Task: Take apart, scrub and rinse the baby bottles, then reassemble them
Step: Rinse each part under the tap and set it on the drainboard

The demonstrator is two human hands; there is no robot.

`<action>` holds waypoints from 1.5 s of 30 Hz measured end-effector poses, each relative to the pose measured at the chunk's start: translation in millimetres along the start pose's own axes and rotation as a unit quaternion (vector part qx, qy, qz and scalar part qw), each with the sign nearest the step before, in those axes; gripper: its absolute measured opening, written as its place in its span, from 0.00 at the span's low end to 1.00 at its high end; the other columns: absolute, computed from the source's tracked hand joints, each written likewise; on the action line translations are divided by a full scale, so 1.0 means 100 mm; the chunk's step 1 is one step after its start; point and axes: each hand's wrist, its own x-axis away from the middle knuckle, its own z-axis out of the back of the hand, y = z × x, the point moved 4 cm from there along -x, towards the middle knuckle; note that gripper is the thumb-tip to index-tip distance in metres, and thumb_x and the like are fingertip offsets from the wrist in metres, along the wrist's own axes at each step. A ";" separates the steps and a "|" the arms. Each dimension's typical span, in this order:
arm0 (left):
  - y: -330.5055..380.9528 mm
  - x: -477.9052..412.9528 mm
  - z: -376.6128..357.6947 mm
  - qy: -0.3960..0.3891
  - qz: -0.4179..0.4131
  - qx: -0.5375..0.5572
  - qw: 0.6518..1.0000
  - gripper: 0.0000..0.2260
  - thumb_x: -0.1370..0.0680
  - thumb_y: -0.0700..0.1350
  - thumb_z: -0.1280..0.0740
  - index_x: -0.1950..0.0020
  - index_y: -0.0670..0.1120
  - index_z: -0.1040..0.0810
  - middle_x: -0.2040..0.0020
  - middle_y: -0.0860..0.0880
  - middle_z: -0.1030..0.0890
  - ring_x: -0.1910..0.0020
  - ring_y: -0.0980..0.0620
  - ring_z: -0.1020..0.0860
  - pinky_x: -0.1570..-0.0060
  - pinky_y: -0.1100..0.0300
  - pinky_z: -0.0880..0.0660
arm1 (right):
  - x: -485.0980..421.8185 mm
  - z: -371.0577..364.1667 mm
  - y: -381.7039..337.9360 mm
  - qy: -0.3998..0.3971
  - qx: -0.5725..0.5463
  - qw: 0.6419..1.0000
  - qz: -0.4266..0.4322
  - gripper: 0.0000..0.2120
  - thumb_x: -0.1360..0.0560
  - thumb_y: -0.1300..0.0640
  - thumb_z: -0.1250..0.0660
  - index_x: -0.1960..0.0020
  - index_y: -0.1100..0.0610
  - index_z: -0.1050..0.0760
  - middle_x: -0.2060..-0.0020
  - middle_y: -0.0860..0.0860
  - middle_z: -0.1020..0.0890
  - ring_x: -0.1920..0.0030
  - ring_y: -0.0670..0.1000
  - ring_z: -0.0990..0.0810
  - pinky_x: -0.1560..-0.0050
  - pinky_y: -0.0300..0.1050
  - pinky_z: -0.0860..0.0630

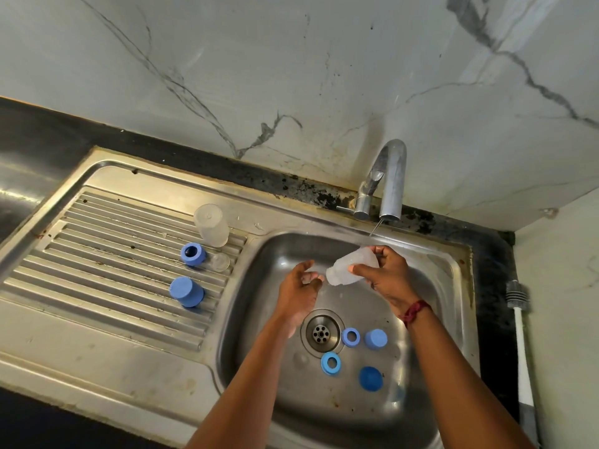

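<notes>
My right hand (387, 275) grips a clear bottle body (348, 268), tilted with its mouth down-left, over the sink basin (431, 322) under the tap (390, 179). My left hand (299, 291) is just left of the bottle's mouth, fingers curled around a small clear piece (310, 276) that I cannot identify. In the basin lie two blue rings (350, 337) (331, 363) and two blue caps (376, 338) (370, 378). On the drainboard (107, 270) stand an upturned clear bottle (211, 225), a blue ring (193, 253), a clear teat (221, 261) and a blue cap (187, 291).
A thin stream runs from the tap spout. A white-handled bottle brush (519, 319) lies on the dark counter right of the sink. The drain (321, 333) sits mid-basin. Marble wall stands close behind and to the right.
</notes>
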 end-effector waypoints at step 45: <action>0.09 0.10 0.07 0.021 0.008 0.083 0.996 0.20 0.20 0.39 0.33 0.29 0.50 0.28 0.38 0.46 0.20 0.38 0.48 0.21 0.36 0.48 0.25 | 0.05 0.02 -0.18 0.081 0.071 0.988 0.106 0.26 0.35 0.59 0.19 0.39 0.55 0.21 0.42 0.50 0.21 0.42 0.52 0.24 0.44 0.49 0.20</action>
